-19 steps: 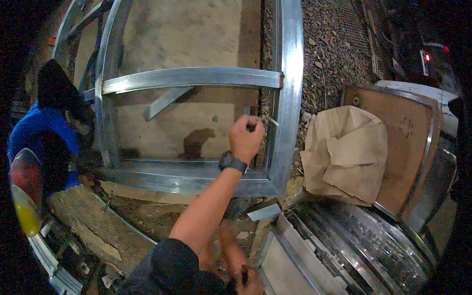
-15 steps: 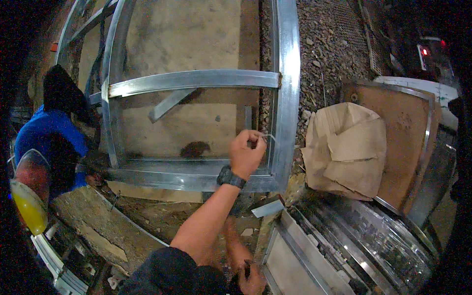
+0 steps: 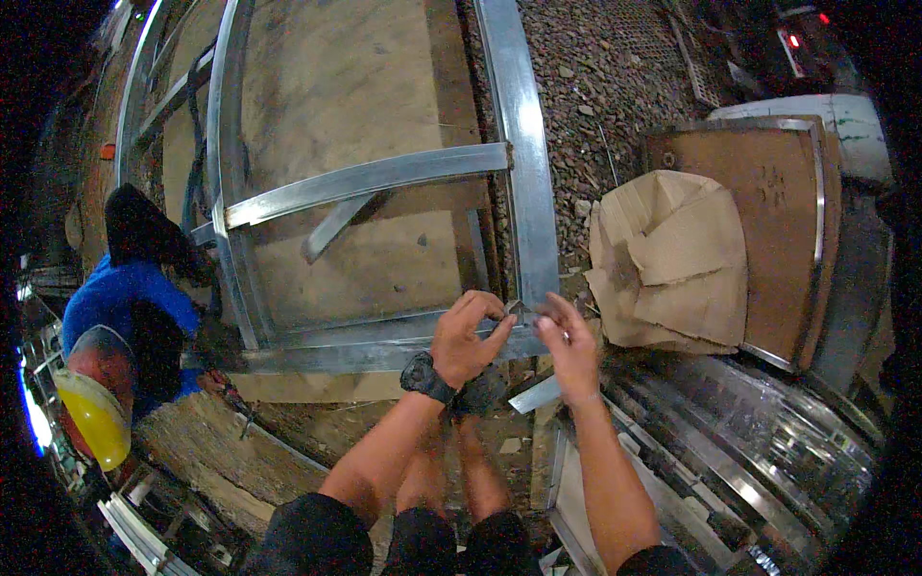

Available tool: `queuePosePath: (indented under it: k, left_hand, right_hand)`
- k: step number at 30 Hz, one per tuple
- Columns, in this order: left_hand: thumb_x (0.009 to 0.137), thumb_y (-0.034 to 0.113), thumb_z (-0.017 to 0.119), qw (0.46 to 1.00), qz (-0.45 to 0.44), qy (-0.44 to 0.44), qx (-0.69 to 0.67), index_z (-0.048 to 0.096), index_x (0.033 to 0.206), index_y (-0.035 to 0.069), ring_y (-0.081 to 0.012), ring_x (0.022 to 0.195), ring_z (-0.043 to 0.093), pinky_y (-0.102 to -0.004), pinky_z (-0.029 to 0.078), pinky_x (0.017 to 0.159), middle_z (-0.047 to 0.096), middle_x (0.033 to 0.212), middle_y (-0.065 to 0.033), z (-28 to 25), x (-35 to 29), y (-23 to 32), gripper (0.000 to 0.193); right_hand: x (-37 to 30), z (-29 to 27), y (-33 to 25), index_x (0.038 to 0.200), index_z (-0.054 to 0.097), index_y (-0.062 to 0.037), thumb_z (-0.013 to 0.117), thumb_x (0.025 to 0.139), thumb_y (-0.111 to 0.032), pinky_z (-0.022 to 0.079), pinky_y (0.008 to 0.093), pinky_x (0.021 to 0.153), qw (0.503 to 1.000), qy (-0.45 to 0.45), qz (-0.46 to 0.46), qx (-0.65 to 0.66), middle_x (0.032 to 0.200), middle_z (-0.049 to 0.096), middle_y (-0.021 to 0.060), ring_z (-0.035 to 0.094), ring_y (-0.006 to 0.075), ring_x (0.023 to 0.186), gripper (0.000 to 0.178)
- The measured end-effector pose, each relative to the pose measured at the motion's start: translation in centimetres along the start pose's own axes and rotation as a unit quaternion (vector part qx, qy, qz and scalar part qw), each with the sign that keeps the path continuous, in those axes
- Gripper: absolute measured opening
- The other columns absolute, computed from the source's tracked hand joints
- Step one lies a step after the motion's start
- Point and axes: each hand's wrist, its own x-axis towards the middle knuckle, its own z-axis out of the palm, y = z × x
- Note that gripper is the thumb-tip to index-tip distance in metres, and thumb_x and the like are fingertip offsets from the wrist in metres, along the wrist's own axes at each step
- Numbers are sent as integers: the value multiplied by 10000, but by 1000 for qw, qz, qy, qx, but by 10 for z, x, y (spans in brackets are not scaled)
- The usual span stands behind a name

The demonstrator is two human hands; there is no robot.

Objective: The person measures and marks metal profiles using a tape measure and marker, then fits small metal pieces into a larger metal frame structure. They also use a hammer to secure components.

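My left hand [image 3: 468, 334], with a dark watch [image 3: 427, 377] at its wrist, is over the near right corner of a silver metal frame [image 3: 533, 173]. Its thumb and fingers are pinched together around a small thin piece, too unclear to name. Close beside it on the right, my right hand [image 3: 572, 353] has its fingers curled and partly blurred; what they hold, if anything, cannot be made out. The fingertips of both hands nearly meet above the corner joint. A crossbar [image 3: 365, 184] spans the frame farther away.
On the left a person in a blue top and yellow hard hat [image 3: 96, 413] crouches by the frame. Crumpled cardboard [image 3: 687, 240] lies on the right, against a brown panel [image 3: 768, 221]. Shiny metal profiles [image 3: 740, 451] are stacked near right. Gravel [image 3: 600, 86] borders the frame.
My right hand has come up from low near my legs to the frame's corner, beside my left hand. The left hand has moved slightly nearer. The view has shifted and turned a little.
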Motion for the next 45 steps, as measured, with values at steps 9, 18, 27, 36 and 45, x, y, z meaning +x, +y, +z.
queuePosePath:
  k: [9, 18, 27, 36, 45]
  left_hand:
    - [859, 136, 855, 995, -91, -2, -44, 737, 1116, 55, -269, 1019, 712, -380, 553, 927, 746, 1034, -112, 15, -23, 14, 293]
    - [971, 174, 732, 951, -280, -82, -104, 767, 1112, 60, -287, 1029, 730, -390, 561, 912, 761, 1071, -135, 32, -35, -29, 185]
    - [956, 159, 696, 967, -206, -129, 73, 703, 1054, 34, -404, 897, 723, -451, 570, 814, 744, 976, -212, 56, -13, -109, 159]
    - [849, 158, 829, 952, -280, -108, -61, 705, 988, 46, -183, 803, 657, -363, 536, 732, 729, 895, -96, 76, -24, -136, 217]
    - [854, 79, 789, 959, -278, -41, -41, 743, 1107, 56, -239, 999, 743, -388, 576, 875, 785, 1021, -79, 115, -55, -133, 258]
  right_hand:
    - [4, 15, 35, 1203, 727, -59, 730, 987, -131, 563, 277, 804, 966, -82, 148, 197, 1053, 751, 27, 683, 110, 910, 228]
    - [-27, 23, 66, 1250, 693, -42, 716, 1003, -217, 550, 340, 923, 955, -20, 222, 197, 1109, 730, 65, 689, 208, 971, 303]
    - [-298, -31, 100, 1190, 697, -24, 685, 1002, -278, 558, 418, 919, 929, -59, 184, -316, 1071, 738, 198, 725, 344, 1020, 317]
    - [-323, 1, 85, 1108, 695, -54, 689, 920, -227, 575, 561, 744, 857, -59, 61, -508, 1008, 690, 233, 699, 450, 858, 255]
    - [-331, 3, 99, 1202, 660, -64, 634, 961, -284, 576, 552, 764, 850, -73, 70, -517, 1107, 679, 228, 699, 457, 884, 327]
